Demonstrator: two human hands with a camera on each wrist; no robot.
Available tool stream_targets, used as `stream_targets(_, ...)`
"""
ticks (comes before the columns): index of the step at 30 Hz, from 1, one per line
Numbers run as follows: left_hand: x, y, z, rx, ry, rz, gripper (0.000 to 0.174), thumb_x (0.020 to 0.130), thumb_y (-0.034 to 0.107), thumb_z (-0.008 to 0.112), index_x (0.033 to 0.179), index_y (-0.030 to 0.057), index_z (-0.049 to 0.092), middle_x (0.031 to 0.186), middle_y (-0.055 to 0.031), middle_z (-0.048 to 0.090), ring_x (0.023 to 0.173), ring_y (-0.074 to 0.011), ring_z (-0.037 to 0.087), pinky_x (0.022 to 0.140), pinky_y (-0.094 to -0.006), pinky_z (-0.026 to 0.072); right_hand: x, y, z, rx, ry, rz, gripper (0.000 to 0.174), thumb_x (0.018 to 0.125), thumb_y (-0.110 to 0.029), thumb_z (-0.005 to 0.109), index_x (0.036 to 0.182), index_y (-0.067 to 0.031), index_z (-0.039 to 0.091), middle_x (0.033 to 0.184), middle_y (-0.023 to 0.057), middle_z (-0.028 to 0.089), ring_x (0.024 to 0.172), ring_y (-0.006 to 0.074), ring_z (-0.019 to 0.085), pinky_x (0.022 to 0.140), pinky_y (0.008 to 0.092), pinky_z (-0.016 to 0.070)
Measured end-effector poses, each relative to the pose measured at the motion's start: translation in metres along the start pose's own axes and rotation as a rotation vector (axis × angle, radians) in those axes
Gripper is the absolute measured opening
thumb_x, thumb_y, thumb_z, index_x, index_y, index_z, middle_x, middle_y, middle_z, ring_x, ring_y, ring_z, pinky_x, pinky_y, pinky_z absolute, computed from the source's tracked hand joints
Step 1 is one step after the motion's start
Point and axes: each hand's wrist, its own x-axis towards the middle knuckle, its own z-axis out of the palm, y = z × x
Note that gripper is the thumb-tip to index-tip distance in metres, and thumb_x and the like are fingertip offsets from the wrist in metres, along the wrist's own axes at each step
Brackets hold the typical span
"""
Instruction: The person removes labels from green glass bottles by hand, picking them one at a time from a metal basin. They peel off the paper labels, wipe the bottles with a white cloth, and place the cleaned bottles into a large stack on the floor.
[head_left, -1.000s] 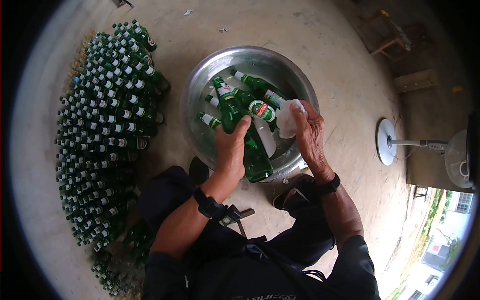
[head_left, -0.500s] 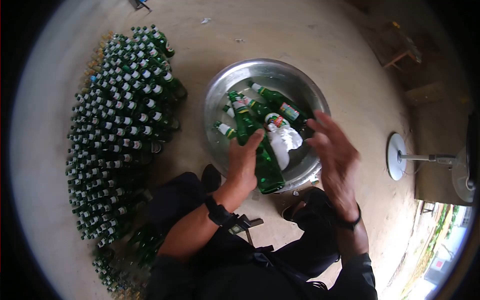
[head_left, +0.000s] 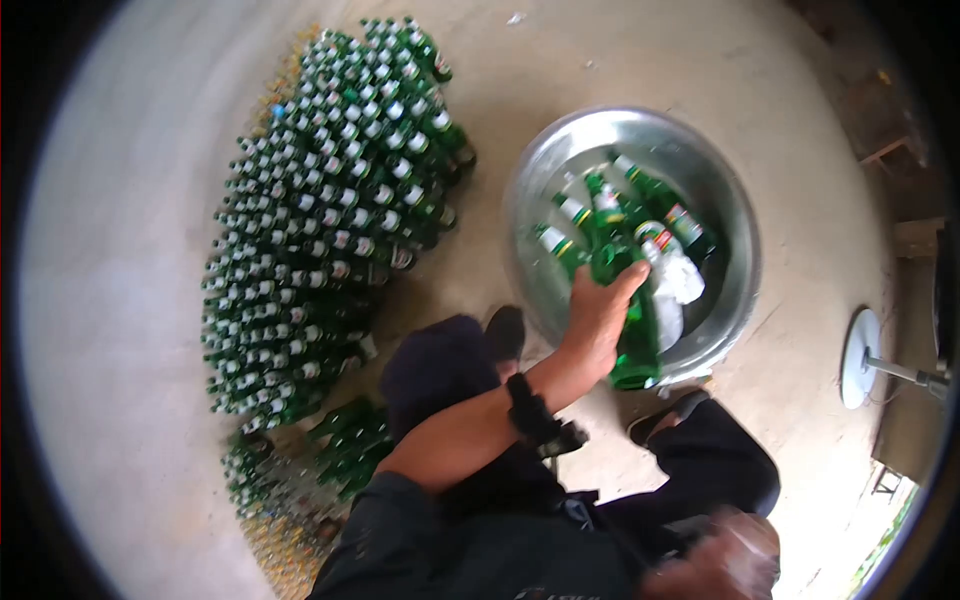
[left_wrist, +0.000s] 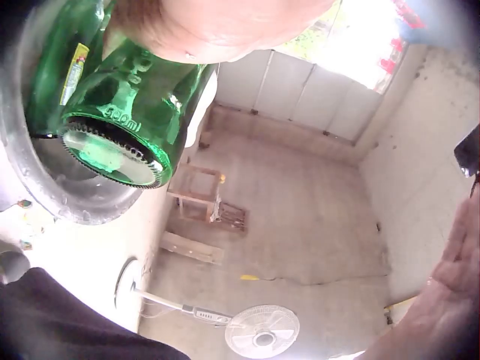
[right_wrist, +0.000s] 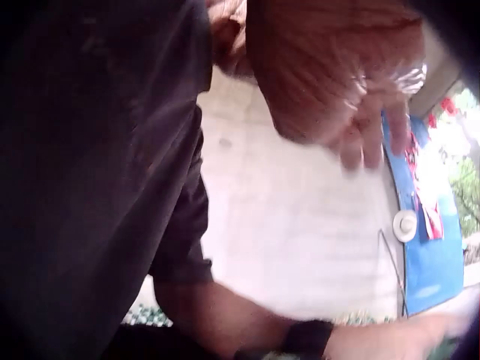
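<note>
The pale floor point(head_left: 810, 190) spread widest around me, and on it, to my left, a great crowd of green bottles point(head_left: 320, 210) stood packed close together. The metal basin point(head_left: 738, 190) sat in front of me, well apart from that crowd, just beyond my shoes point(head_left: 507, 335). Off to my right was a fan point(left_wrist: 262, 334), with a wooden frame point(left_wrist: 196, 196) near it in the left wrist view. My left hand point(head_left: 600, 320) was closed around one green bottle point(head_left: 638, 362), thumb over its side; I had it tilted, neck toward the far side of the basin and base over the near rim. In the left wrist view raised lettering ran round the glass just above that base. My right hand point(head_left: 718, 562) was down by my lap, away from the basin and blurred; some fingers pointed downward in the right wrist view, but I cannot tell how wide it was or whether it held anything. Several other bottles point(head_left: 690, 228) lay slanted inside the basin, necks pointing away from me. A crumpled white wad point(head_left: 682, 277) lay just beside the gripped bottle. Smallest was a red, white and green label point(head_left: 655, 237) next to the wad.
</note>
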Motion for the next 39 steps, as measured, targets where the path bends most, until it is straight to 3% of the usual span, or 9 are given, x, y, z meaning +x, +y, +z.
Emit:
stream_targets(1,0.002,-0.003,-0.001,-0.044,-0.043,0.029,0.026,0.096,0.014,0.069,0.120,0.0057,0.063,0.101,-0.0043,0.072,0.087,-0.0165,0.072,0.079,-0.0339,0.0598,0.002,0.002,-0.004,-0.051,-0.132,-0.106,0.031,0.091,-0.021,0.063,0.103,0.0064,0.071,0.092,0.0210,0.071,0.099,0.0296,0.071,0.091,0.0477,0.0554)
stream_targets(4,-0.003,0.013,0.007,-0.011,-0.099,-0.017,0.029,0.099,0.014,0.063,0.126,0.0029,0.062,0.102,-0.0052,0.071,0.088,-0.0171,0.072,0.079,-0.0335,0.0604,-0.027,0.004,0.025,0.027,-0.664,0.286,0.044,0.079,-0.012,0.064,0.117,0.0112,0.066,0.106,0.0221,0.070,0.100,0.0320,0.070,0.083,0.0442,0.0558)
stream_targets(9,-0.018,0.030,0.013,0.064,-0.190,-0.025,0.031,0.102,0.022,0.055,0.127,0.0029,0.061,0.106,-0.0062,0.070,0.090,-0.0152,0.071,0.080,-0.0324,0.0594,-0.035,0.048,0.014,-0.146,-0.142,0.407,0.050,0.075,0.000,0.067,0.122,0.0153,0.061,0.096,0.0178,0.069,0.071,0.0231,0.068,0.060,0.0317,0.0529)
stream_targets(13,-0.018,0.032,0.013,0.090,-0.229,-0.044,0.035,0.103,0.024,0.055,0.130,0.0028,0.058,0.114,-0.0100,0.069,0.099,-0.0199,0.071,0.087,-0.0368,0.0593,-0.047,0.061,0.016,-0.078,-0.057,0.568,0.022,0.084,-0.001,0.077,0.103,0.0031,0.065,0.066,0.0058,0.059,0.051,0.0198,0.060,0.043,0.0345,0.0416)
stream_targets(20,-0.004,0.018,0.009,-0.043,-0.209,-0.105,0.033,0.096,0.014,0.061,0.127,0.0025,0.060,0.110,-0.0078,0.069,0.095,-0.0172,0.070,0.083,-0.0332,0.0590,-0.048,0.068,0.009,0.316,0.073,0.930,0.007,0.092,-0.006,0.075,0.088,-0.0018,0.071,0.069,0.0107,0.065,0.055,0.0228,0.065,0.048,0.0339,0.0483)
stream_targets(23,-0.005,0.019,0.009,-0.030,-0.231,-0.110,0.031,0.097,0.016,0.061,0.125,0.0032,0.061,0.108,-0.0066,0.069,0.094,-0.0162,0.070,0.083,-0.0327,0.0586,-0.037,0.056,-0.010,0.961,0.238,1.112,0.019,0.100,-0.007,0.065,0.099,0.0112,0.072,0.077,0.0144,0.072,0.064,0.0181,0.071,0.056,0.0281,0.0579)
stream_targets(24,-0.006,0.018,0.009,-0.027,-0.240,-0.110,0.030,0.098,0.017,0.061,0.124,0.0034,0.061,0.108,-0.0062,0.069,0.094,-0.0159,0.070,0.083,-0.0325,0.0584,-0.038,0.051,-0.018,1.214,0.304,1.080,0.017,0.101,-0.004,0.063,0.111,0.0074,0.071,0.087,0.0094,0.073,0.073,0.0145,0.071,0.062,0.0250,0.0586)
stream_targets(26,-0.006,0.018,0.009,-0.019,-0.256,-0.112,0.028,0.099,0.018,0.061,0.123,0.0039,0.061,0.106,-0.0054,0.068,0.093,-0.0152,0.069,0.082,-0.0321,0.0581,-0.021,0.042,-0.028,1.257,0.451,1.038,0.015,0.095,-0.002,0.068,0.099,0.0115,0.073,0.078,0.0180,0.072,0.063,0.0219,0.072,0.053,0.0299,0.0601)
stream_targets(39,-0.008,0.013,0.014,-0.009,-0.111,-0.231,0.034,0.094,0.026,0.073,0.120,0.0065,0.067,0.111,-0.0075,0.072,0.102,-0.0232,0.070,0.093,-0.0412,0.0561,-0.008,0.021,-0.045,1.580,0.529,0.486,0.025,0.100,-0.004,0.054,0.117,0.0085,0.067,0.100,0.0217,0.072,0.088,0.0291,0.071,0.075,0.0371,0.0579)
